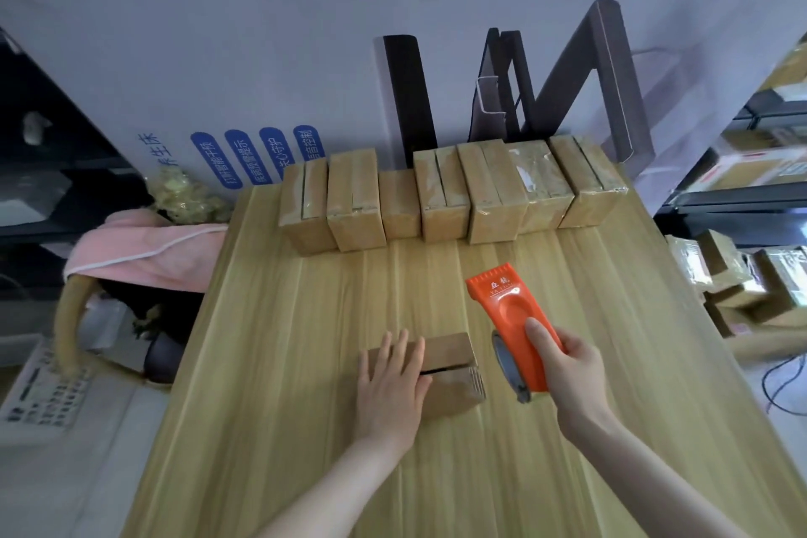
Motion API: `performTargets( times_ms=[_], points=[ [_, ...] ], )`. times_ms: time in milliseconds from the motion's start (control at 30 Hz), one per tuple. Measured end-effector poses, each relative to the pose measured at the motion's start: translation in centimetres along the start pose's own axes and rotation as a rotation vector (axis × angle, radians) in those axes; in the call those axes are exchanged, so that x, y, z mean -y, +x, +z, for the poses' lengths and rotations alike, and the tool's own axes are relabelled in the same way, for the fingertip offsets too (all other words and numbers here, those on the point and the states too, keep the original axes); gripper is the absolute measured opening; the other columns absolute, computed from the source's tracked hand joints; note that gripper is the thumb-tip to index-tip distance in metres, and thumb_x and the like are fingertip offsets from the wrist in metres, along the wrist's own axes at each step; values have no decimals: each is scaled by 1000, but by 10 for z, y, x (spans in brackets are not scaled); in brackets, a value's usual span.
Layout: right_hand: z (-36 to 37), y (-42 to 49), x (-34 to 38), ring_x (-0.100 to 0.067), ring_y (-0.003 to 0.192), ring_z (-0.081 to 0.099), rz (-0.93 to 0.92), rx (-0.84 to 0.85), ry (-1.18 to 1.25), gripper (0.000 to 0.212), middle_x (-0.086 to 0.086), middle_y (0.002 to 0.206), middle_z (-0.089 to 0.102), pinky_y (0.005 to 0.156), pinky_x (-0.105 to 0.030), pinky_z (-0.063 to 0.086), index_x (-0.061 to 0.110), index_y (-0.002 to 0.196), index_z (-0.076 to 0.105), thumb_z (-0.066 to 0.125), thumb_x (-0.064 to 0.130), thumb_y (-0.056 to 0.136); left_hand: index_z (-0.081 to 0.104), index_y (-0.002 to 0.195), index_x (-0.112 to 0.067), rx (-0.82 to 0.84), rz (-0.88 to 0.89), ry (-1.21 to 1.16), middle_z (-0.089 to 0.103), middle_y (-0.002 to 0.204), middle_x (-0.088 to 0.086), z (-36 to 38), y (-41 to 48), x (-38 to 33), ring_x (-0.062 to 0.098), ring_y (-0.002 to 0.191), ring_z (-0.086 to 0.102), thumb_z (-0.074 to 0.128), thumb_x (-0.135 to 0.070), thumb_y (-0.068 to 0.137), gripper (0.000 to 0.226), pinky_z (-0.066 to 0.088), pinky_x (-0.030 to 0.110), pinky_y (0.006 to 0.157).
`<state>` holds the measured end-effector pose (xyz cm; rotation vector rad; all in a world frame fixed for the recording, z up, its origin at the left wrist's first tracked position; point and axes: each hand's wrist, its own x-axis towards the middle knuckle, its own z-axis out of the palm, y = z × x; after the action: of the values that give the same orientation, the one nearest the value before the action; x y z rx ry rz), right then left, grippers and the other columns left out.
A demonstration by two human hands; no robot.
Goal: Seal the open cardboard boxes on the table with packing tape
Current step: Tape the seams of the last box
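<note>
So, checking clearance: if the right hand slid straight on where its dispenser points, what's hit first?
Nothing nearby; right hand and tape dispenser would probably reach the far row of boxes.

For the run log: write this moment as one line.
left hand: flat on small box | right hand: grips tape dispenser, right of box | box seam: gap visible

A packing/stock rm is indicated: metal shelving (738,199) at right is loaded w/ parcels (742,164), more cartons (738,275) are piled below it, taped boxes (450,192) are lined along the worktop (305,363) far edge, and a big printed carton (218,57) is propped behind.
</note>
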<state>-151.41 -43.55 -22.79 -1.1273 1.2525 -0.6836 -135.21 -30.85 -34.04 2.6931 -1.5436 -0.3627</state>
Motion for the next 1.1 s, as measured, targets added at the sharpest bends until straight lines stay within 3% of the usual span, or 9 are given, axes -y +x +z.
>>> performTargets(
  times_ms=[100, 233, 333, 467, 600, 767, 833, 933, 1100],
  points=[
    [-3, 1, -2, -21, 30, 50, 4, 62, -11, 33, -10, 42, 56, 30, -22, 38, -4, 75, 64, 60, 21, 95, 14, 153, -31, 55, 176, 25, 7, 161, -12, -3, 13, 12, 14, 149, 0, 11, -44, 100, 54, 5, 40, 121],
    [-5, 1, -8, -26, 33, 52, 28, 186, -37, 41, -21, 50, 57, 32, -25, 41, -3, 70, 64, 59, 30, 95, 26, 151, -26, 39, 471, 65, 25, 158, -7, -5, 26, 34, 18, 147, 18, 17, -44, 101, 53, 20, 43, 119],
    [-1, 3, -17, -21, 34, 50, 39, 286, -143, 42, -10, 45, 56, 33, -21, 38, 0, 66, 62, 62, 32, 92, 27, 150, -23, 62, 632, 107, 28, 157, -4, -5, 27, 45, 21, 146, 22, 23, -44, 102, 53, 11, 40, 118],
    [9, 4, -29, -24, 44, 56, 76, 397, -208, 49, -17, 58, 63, 35, -25, 44, -11, 80, 64, 68, 37, 86, 44, 139, -21, 17, 683, 11, 52, 139, -3, -12, 20, 46, 24, 135, 40, 37, -38, 100, 42, 25, 43, 115],
    [24, 2, -40, -28, 39, 56, 82, 439, -231, 43, -20, 55, 61, 30, -28, 45, -8, 74, 60, 71, 32, 85, 60, 117, -22, -49, 677, -116, 65, 120, -2, -15, 13, 46, 25, 121, 52, 46, -35, 93, 31, 36, 48, 107],
    [20, 7, -52, -33, 44, 57, 96, 391, -209, 47, -27, 58, 61, 33, -32, 49, -12, 87, 64, 71, 34, 84, 27, 150, -17, -20, 258, -32, 19, 159, -2, -8, 5, 53, 17, 149, 5, 31, -54, 95, 67, -2, 40, 121],
    [18, 8, -54, -30, 41, 57, 93, 393, -198, 46, -22, 55, 61, 34, -32, 49, -9, 87, 65, 71, 36, 82, 40, 145, -17, -197, 107, -226, 32, 155, -2, -7, -4, 60, 17, 146, 20, 46, -36, 98, 51, 12, 33, 119],
    [21, 7, -58, -28, 39, 56, 72, 390, -227, 46, -20, 55, 60, 37, -35, 50, -13, 85, 63, 71, 32, 86, 67, 120, -18, -388, -74, -541, 65, 120, -2, -22, -10, 60, 16, 113, 57, 55, -17, 95, 28, 44, 25, 95],
    [22, 5, -58, -27, 36, 54, 61, 399, -237, 45, -20, 52, 59, 33, -33, 47, -17, 84, 60, 70, 26, 88, 70, 102, -8, 232, -537, -1349, 73, 87, 7, -76, 2, 36, 19, 77, 67, 45, -44, 99, 44, 56, 30, 72]
  ],
)
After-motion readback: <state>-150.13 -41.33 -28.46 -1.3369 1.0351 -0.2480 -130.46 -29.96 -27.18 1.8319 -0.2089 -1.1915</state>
